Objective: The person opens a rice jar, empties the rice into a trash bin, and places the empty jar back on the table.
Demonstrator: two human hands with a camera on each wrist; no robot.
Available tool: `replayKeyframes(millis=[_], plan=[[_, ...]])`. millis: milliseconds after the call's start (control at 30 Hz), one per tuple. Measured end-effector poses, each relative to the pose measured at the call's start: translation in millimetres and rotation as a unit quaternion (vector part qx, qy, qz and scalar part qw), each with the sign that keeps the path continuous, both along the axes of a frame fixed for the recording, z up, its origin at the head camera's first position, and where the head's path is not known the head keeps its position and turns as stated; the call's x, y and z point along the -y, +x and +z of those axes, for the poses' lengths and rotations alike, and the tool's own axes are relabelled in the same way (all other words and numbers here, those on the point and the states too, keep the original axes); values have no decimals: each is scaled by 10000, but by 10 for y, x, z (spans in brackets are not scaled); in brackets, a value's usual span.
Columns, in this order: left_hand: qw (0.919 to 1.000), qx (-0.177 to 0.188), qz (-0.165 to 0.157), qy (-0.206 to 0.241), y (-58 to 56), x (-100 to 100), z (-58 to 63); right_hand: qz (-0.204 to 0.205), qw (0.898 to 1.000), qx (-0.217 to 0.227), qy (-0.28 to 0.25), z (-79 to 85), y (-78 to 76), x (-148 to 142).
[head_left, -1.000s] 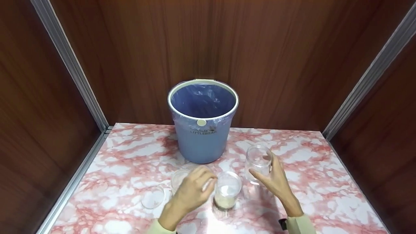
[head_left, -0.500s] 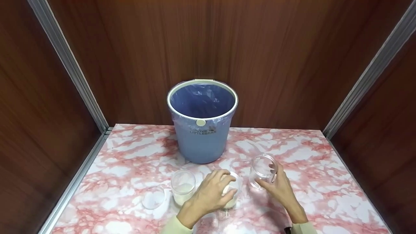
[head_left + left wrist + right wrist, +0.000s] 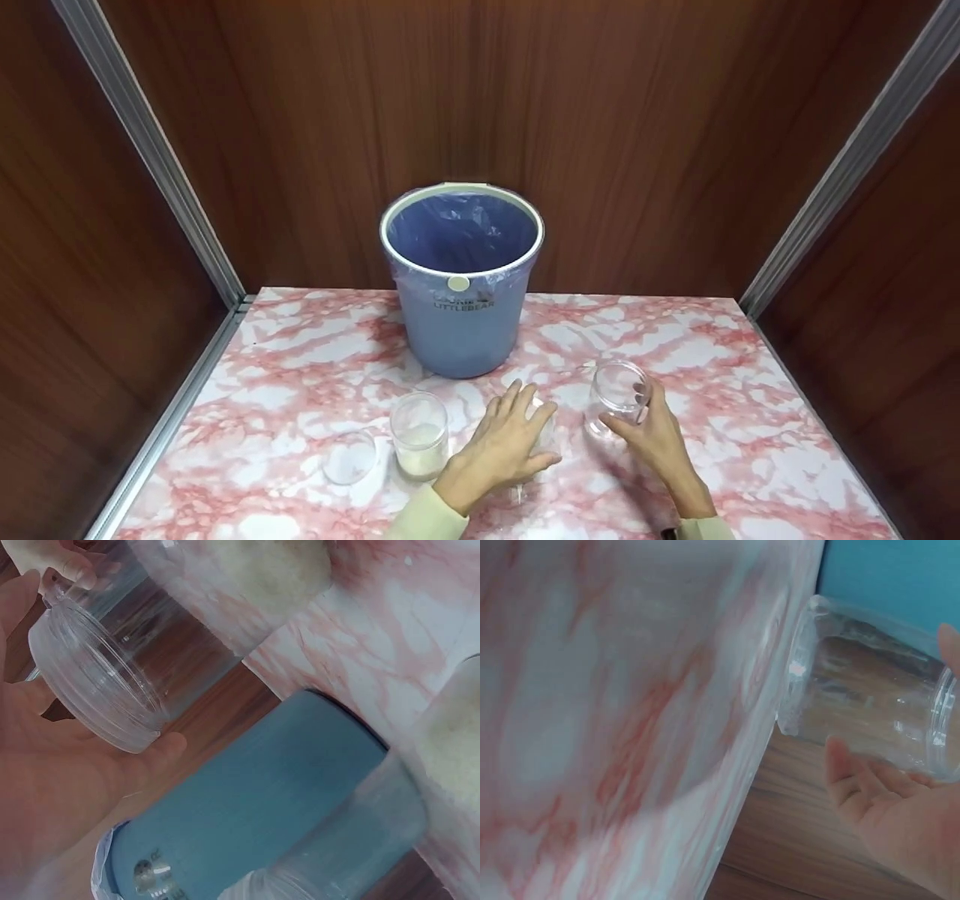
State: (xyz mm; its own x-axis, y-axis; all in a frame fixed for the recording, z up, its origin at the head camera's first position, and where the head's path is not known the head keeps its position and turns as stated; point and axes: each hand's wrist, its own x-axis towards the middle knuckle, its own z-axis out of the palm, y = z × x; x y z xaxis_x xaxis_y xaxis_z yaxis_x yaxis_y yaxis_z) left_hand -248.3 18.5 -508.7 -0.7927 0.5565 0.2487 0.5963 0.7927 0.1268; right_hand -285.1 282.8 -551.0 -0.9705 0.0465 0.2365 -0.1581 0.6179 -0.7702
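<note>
My left hand (image 3: 499,442) is spread over the middle clear jar (image 3: 544,435), hiding most of it in the head view. In the left wrist view, its fingers lie around the jar's clear screw lid (image 3: 97,682), with white grain (image 3: 277,570) at the jar's far end. With its thumb and fingers curved round the side, my right hand (image 3: 660,442) holds an upright clear jar (image 3: 870,697) that looks empty. Left of my left hand stands another clear jar (image 3: 418,435), part filled with pale grain. A loose clear round lid (image 3: 351,457) lies farther left.
A blue bin (image 3: 461,330) with a plastic liner stands behind the jars, against the brown back wall (image 3: 637,150). Brown panels with metal edge strips close in both sides. Red-and-white marbled table surface (image 3: 300,360) surrounds the jars.
My left hand has moved right from over the left jar to the middle one, and its fingers have spread. My right hand has brought its jar slightly right and nearer.
</note>
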Motion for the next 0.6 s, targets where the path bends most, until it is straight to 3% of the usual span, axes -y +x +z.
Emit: replayKeyframes(millis=[433,600], plan=[[9989,-451,25,-89,-5,15,-64,-64,9992,381,-119,-61,5,-121],[9990,-424,53,-133,3,55,-72,-115,9981,598,-89,-59,-12,-143]])
